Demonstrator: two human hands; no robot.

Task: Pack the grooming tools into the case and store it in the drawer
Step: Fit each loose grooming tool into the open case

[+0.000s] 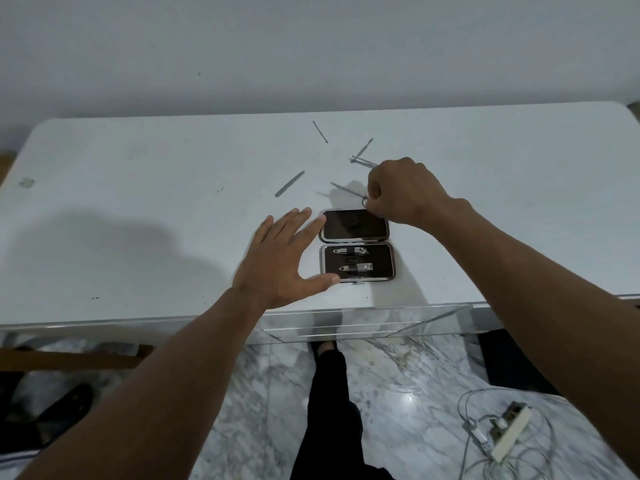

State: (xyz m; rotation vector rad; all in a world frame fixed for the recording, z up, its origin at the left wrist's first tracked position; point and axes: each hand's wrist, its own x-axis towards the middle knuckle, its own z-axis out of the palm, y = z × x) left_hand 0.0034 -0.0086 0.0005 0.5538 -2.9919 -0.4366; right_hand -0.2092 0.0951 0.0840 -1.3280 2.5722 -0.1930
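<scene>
A small dark grooming case point(356, 244) lies open flat near the table's front edge. Its near half holds two nail clippers point(350, 251) under straps; its far half is bare. My left hand point(282, 259) rests open on the table, fingers spread against the case's left side. Just beyond the case's far right corner, my right hand point(403, 192) is closed on small scissors point(348, 190), whose blades point left above the table. Loose on the table lie a flat file point(289, 183), a thin rod point(320, 131), and a pair of tools point(362, 157) crossing each other.
The white table point(138, 202) stands against a pale wall. A clear drawer front point(346, 322) shows under the table's front edge. On the marble floor lie a power strip with cables point(502, 431) at the right and a dark shoe point(59, 410) at the left.
</scene>
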